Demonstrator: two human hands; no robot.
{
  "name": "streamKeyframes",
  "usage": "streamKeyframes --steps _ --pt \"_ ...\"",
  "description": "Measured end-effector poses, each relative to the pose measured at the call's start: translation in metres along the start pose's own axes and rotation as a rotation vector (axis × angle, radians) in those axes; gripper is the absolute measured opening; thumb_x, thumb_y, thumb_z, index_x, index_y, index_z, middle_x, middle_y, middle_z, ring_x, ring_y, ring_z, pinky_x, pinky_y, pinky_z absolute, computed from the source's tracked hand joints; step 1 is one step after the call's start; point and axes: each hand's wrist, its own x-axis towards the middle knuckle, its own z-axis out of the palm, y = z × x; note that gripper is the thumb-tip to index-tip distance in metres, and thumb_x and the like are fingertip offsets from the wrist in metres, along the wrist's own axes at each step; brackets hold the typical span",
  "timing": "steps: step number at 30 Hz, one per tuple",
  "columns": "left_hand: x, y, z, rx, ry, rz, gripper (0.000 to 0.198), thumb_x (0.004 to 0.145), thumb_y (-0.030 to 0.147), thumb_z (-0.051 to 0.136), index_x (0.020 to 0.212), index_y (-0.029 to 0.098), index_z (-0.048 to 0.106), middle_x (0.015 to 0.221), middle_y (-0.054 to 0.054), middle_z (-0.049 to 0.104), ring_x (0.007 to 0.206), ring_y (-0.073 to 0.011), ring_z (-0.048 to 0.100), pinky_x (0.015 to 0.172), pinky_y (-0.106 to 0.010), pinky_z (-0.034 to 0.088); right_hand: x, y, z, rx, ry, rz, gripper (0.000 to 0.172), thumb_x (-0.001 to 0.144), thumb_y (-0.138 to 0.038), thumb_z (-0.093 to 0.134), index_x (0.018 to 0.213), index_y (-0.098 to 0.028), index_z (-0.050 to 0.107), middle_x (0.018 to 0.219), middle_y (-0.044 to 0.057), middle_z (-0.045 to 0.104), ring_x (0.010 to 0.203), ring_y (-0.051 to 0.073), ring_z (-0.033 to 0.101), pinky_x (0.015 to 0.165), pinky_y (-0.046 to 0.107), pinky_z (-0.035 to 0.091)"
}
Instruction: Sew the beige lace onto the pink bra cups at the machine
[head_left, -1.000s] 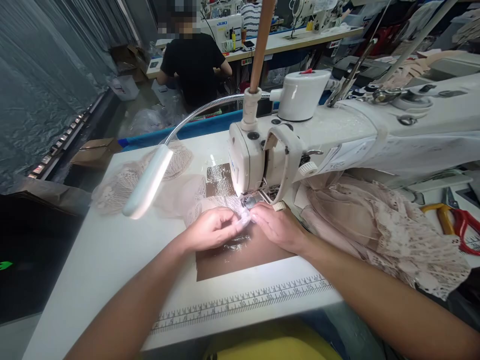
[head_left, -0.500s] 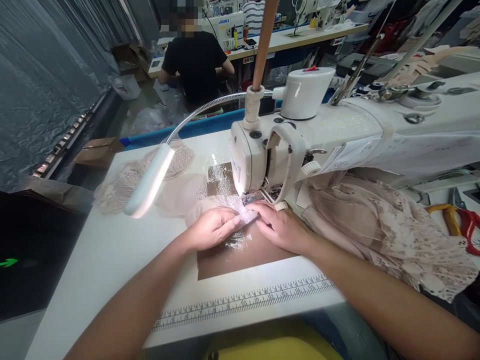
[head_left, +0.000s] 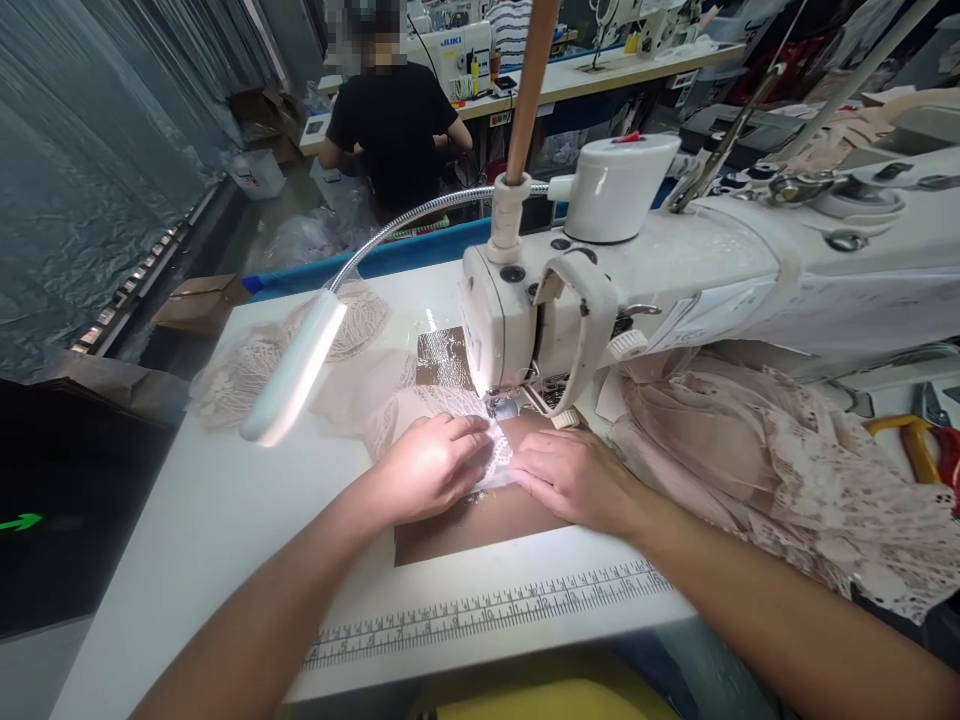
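Note:
A strip of pale pink lace fabric (head_left: 500,448) lies under the needle area of a white sewing machine (head_left: 499,310). My left hand (head_left: 439,465) rests on the lace from the left, its fingers curled over it and the fingertips partly hidden. From the right, my right hand (head_left: 566,472) pinches the edge of the same lace between thumb and fingers, just in front of the presser foot. Beneath both hands is a brown plate (head_left: 480,530) on the white table. More of the sheer lace (head_left: 409,405) spreads leftward past my left hand.
A lamp (head_left: 296,375) on a bendy neck hangs over the table's left side, above lace pieces (head_left: 360,320). Piled lace garments (head_left: 750,450) lie right of the machine, beside red-handled scissors (head_left: 946,450). A printed ruler (head_left: 487,615) runs along the front edge. Another person (head_left: 394,125) sits ahead.
My left hand has turned palm-down over the lace. My right hand has drawn slightly back from the presser foot, and more of the lace shows between the hands.

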Motion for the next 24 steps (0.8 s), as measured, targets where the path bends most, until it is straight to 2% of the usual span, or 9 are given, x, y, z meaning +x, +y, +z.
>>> streamKeyframes --steps 6,15,18,24 --pt "0.003 0.005 0.009 0.201 -0.014 -0.034 0.04 0.094 0.033 0.038 0.126 0.014 0.053 0.135 -0.014 0.051 0.09 -0.0232 0.056 0.078 -0.039 0.046 -0.003 0.003 0.008 0.0 0.027 -0.026 0.031 0.091 -0.021 0.045 0.065 -0.018 0.061 0.062 0.001 0.054 0.06 0.013 0.045 0.059 0.026 0.034" --pt "0.005 0.003 0.009 0.274 -0.012 -0.046 0.045 0.094 0.035 0.037 0.131 0.013 0.051 0.136 -0.015 0.05 0.091 -0.0244 0.054 0.075 -0.038 0.044 -0.004 0.001 0.014 0.033 0.034 0.011 0.026 0.09 -0.02 0.046 0.073 -0.018 0.065 0.066 0.002 0.059 0.062 0.013 0.049 0.059 0.026 0.034" --pt "0.005 0.003 0.01 0.292 0.01 -0.038 0.043 0.095 0.031 0.034 0.129 0.013 0.052 0.134 -0.016 0.051 0.093 -0.025 0.054 0.076 -0.039 0.043 -0.004 0.001 0.014 0.034 0.037 0.01 0.025 0.09 -0.021 0.047 0.074 -0.018 0.066 0.067 0.002 0.059 0.063 0.013 0.05 0.059 0.026 0.034" --pt "0.004 0.001 0.01 0.253 0.019 -0.02 0.041 0.095 0.026 0.034 0.129 0.012 0.052 0.137 -0.01 0.051 0.096 -0.0243 0.051 0.082 -0.039 0.041 -0.003 0.0 0.013 -0.01 0.042 0.014 0.027 0.09 -0.02 0.047 0.071 -0.018 0.065 0.063 0.001 0.055 0.059 0.012 0.045 0.057 0.026 0.032"
